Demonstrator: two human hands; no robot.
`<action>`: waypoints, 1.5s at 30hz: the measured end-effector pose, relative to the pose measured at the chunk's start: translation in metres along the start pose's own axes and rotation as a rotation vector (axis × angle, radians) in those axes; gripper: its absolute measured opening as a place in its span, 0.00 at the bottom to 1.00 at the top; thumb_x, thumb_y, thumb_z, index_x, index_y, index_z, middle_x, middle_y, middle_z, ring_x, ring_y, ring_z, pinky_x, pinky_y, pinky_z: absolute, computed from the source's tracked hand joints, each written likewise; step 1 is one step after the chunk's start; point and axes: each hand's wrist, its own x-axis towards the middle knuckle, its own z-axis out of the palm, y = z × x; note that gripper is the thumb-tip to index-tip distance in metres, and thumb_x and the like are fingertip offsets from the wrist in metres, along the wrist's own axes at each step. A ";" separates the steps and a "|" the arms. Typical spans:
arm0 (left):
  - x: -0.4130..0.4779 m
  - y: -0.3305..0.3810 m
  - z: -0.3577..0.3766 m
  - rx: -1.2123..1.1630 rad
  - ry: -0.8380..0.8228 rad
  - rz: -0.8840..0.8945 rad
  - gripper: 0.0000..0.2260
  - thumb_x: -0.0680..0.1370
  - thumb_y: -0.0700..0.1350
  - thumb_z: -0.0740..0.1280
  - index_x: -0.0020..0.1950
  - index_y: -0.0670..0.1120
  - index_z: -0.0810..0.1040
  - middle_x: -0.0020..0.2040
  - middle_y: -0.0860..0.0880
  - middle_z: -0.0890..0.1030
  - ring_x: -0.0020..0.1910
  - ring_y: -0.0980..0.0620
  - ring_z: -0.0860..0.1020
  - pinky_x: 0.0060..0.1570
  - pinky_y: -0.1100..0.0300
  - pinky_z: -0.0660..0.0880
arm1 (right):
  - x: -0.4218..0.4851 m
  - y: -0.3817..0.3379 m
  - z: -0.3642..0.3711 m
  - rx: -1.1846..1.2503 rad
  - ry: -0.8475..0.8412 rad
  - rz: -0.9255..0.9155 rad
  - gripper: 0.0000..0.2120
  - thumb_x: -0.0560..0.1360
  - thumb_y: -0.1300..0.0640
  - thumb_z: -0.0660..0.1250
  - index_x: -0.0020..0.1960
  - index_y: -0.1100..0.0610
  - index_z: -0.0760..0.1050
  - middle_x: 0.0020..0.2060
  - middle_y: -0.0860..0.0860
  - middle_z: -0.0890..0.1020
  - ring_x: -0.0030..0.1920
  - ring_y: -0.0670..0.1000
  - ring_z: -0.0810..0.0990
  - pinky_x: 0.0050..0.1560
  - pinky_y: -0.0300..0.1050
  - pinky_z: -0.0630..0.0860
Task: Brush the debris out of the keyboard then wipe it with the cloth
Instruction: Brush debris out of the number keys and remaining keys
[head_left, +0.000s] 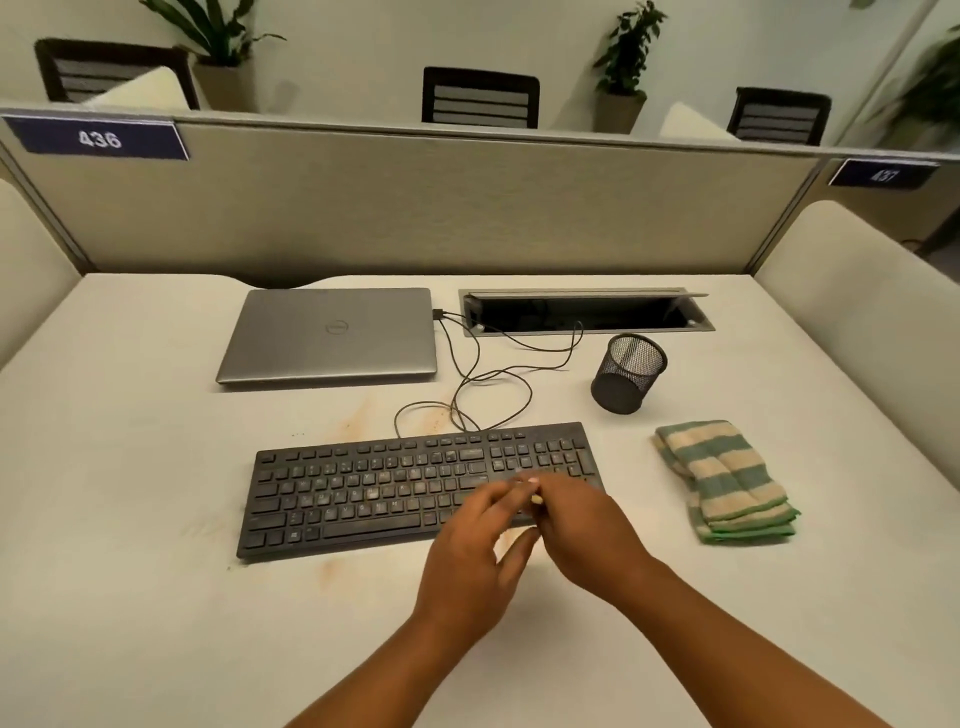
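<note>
- Two bare forearms reach in from the near edge of the worktop (130, 519), and the grips meet over the right end of the keyboard (374, 488).
- Left grip (470, 561): loosely spread, fingers fairly straight and pointing at the other grip, thumb held apart below them.
- Right grip (582, 530): fingers bent inward, knuckles up. A small yellowish tip (536, 500) shows where the two grips meet. Motion blur hides what it is and whether this grip clasps it.
- The black keyboard lies flat at the middle of the worktop, its long side roughly along the near edge. Pale specks dot its keys.
- The folded cloth (724, 480), striped green and cream, lies toward the right edge, apart from the keyboard and untouched.
- A thin black cable (467, 384) loops from the back of the keyboard toward the far edge.
- A closed grey laptop (332, 335) lies near the far edge, left of an open cable hatch (587, 312) sunk in the worktop.
- A black mesh pen cup (628, 373) stands between the hatch and the cloth.
- Faint orange stains mark the worktop behind and before the keyboard.
</note>
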 end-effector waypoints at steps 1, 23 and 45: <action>0.001 0.001 0.001 -0.021 0.015 0.004 0.24 0.76 0.44 0.72 0.70 0.57 0.73 0.62 0.59 0.75 0.59 0.62 0.76 0.57 0.68 0.74 | 0.000 -0.001 -0.001 -0.002 0.001 -0.009 0.17 0.81 0.60 0.60 0.68 0.48 0.74 0.60 0.48 0.82 0.58 0.50 0.80 0.58 0.42 0.76; 0.073 0.019 0.028 -0.020 0.289 -0.384 0.04 0.80 0.48 0.67 0.49 0.58 0.76 0.39 0.59 0.82 0.36 0.59 0.79 0.32 0.66 0.73 | 0.055 0.169 -0.017 0.197 0.230 0.187 0.18 0.80 0.62 0.62 0.70 0.58 0.72 0.66 0.55 0.77 0.65 0.55 0.75 0.67 0.45 0.67; 0.098 0.008 0.040 -0.326 0.091 -0.707 0.02 0.80 0.44 0.68 0.50 0.47 0.79 0.42 0.54 0.85 0.41 0.61 0.84 0.43 0.66 0.80 | 0.062 0.194 0.021 -0.217 0.248 0.156 0.28 0.76 0.49 0.54 0.70 0.62 0.72 0.71 0.59 0.73 0.72 0.59 0.70 0.69 0.62 0.68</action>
